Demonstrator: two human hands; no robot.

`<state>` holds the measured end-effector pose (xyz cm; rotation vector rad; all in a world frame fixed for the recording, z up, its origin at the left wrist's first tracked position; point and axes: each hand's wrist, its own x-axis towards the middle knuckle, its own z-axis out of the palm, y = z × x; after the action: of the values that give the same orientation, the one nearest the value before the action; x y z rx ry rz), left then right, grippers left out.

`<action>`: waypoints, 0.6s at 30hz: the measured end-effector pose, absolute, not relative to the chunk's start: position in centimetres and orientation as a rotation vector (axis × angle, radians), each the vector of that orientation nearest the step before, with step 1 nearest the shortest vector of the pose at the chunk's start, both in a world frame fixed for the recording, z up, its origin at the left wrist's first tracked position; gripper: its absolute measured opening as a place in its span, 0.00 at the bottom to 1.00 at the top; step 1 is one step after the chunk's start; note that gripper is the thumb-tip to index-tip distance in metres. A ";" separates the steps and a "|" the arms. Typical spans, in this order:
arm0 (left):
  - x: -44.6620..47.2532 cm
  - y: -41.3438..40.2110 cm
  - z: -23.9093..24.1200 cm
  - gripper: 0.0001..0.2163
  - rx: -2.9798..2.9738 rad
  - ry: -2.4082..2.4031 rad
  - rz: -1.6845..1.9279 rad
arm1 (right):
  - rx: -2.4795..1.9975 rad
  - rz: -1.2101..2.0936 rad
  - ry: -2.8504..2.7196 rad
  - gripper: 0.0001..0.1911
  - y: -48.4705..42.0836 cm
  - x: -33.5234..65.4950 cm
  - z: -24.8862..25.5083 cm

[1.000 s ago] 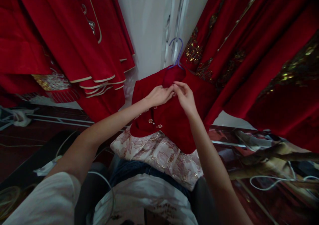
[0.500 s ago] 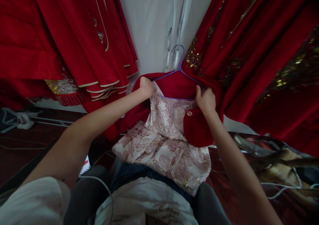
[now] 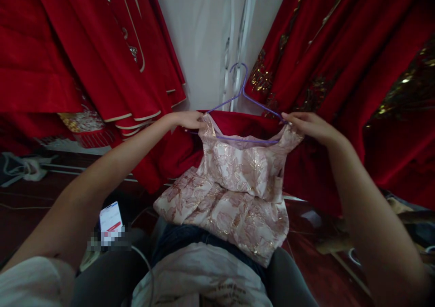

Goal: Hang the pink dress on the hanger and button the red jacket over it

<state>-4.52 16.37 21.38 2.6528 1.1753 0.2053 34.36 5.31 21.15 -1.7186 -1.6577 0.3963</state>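
A pale pink brocade dress (image 3: 241, 166) with metallic floral patterning lies across my lap, its top on a purple wire hanger (image 3: 227, 103). The hanger's hook points away from me. My left hand (image 3: 190, 119) is closed on the dress's left-side shoulder, by that end of the hanger. At the other end, my right hand (image 3: 309, 125) pinches the opposite shoulder near the hanger's corner. Red fabric (image 3: 234, 122) shows behind the dress, through the neckline and on both sides.
Red garments with metallic trim (image 3: 112, 71) hang at left. More red, sequinned garments (image 3: 326, 58) hang at right. Between them stands a white cabinet (image 3: 193, 40). A lit phone (image 3: 110, 218) rests near my left thigh. A folded metal rack (image 3: 25, 166) lies on the floor at left.
The red garment that covered the dress's right side has slid back behind it, baring that shoulder. My right hand has moved right and up onto the shoulder; my left hand has shifted slightly left.
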 end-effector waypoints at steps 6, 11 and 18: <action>-6.7 16.6 18.8 0.25 2.507 0.998 0.792 | -1.439 0.289 -1.593 0.23 4.3 34.1 17.5; -8.8 16.1 15.2 0.24 2.434 1.253 1.238 | -1.263 -0.021 -1.318 0.19 5.3 35.3 14.5; -12.6 11.8 8.0 0.20 2.318 1.594 1.195 | -1.455 -0.068 -1.010 0.22 4.9 35.6 8.5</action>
<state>-12.59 11.76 8.03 2.3180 1.5941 1.1949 35.64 4.87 8.46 -1.4549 -1.0095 -0.0678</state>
